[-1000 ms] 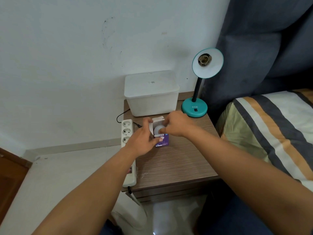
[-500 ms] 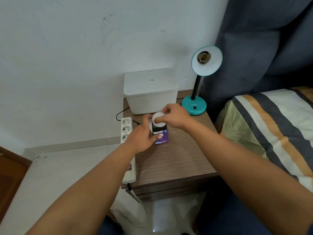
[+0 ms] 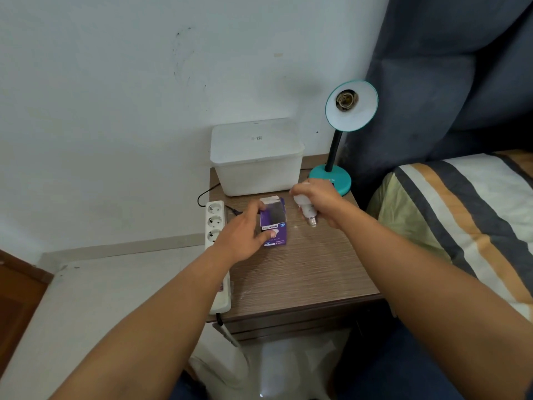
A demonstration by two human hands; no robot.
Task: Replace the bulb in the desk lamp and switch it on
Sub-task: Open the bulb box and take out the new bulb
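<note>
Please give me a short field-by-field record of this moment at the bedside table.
left hand: steadies the purple bulb box, open at the top
right hand: holds the white bulb, screw base pointing down, clear of the box
desk lamp: teal, shade facing the camera, socket empty
other items on table: white lidded tub
power strip: along the table's left edge
task stage: bulb out of the box, not yet fitted
</note>
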